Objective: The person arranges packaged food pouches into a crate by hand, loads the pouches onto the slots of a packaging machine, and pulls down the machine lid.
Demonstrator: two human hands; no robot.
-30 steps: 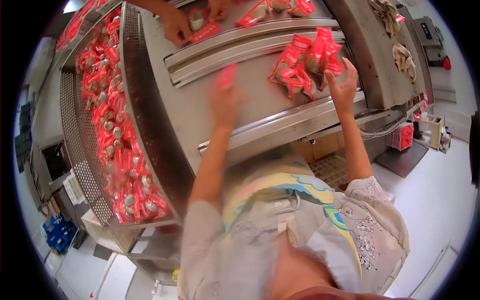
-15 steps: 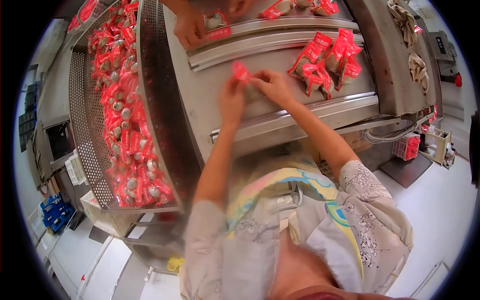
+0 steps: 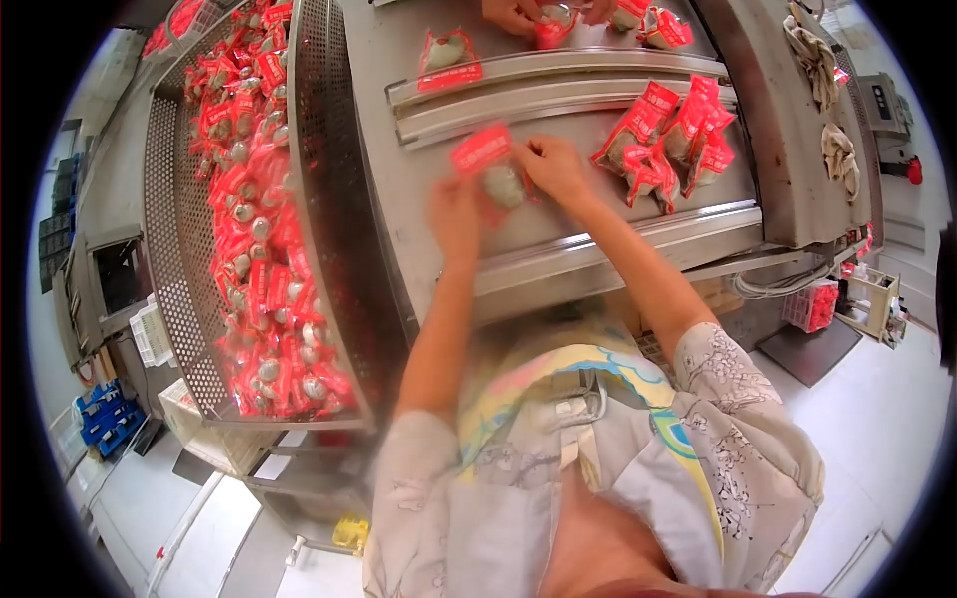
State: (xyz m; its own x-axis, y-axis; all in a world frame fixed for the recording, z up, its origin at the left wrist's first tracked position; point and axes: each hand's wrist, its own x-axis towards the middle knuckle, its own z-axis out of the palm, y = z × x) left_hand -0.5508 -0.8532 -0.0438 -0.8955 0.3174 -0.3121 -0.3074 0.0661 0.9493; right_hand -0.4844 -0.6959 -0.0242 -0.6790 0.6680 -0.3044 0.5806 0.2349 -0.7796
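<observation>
Between my two hands is a red-topped clear plastic packet (image 3: 503, 187) with a pale, egg-like item inside, held above the steel worktop (image 3: 404, 184). My left hand (image 3: 455, 214) is closed at the packet's left edge, its fingers blurred. The fingers of my right hand (image 3: 553, 167) pinch the packet near its upper right corner. Just right of my right hand lies a pile of similar filled packets (image 3: 670, 140). Beyond the metal rails, one more packet (image 3: 449, 60) rests flat on the worktop.
A perforated metal bin (image 3: 179, 289) full of red packets stands at my left. Metal rails (image 3: 558, 90) cross the worktop, with another rail (image 3: 638, 234) along its near side. At the far side, another person's hands (image 3: 513, 15) handle packets. Cloths (image 3: 839, 159) hang on the right-hand machine.
The packet between my hands has opened out flat, showing its red top and contents. The other person's hands have moved right, leaving a packet lying beyond the rails. The view has shifted slightly.
</observation>
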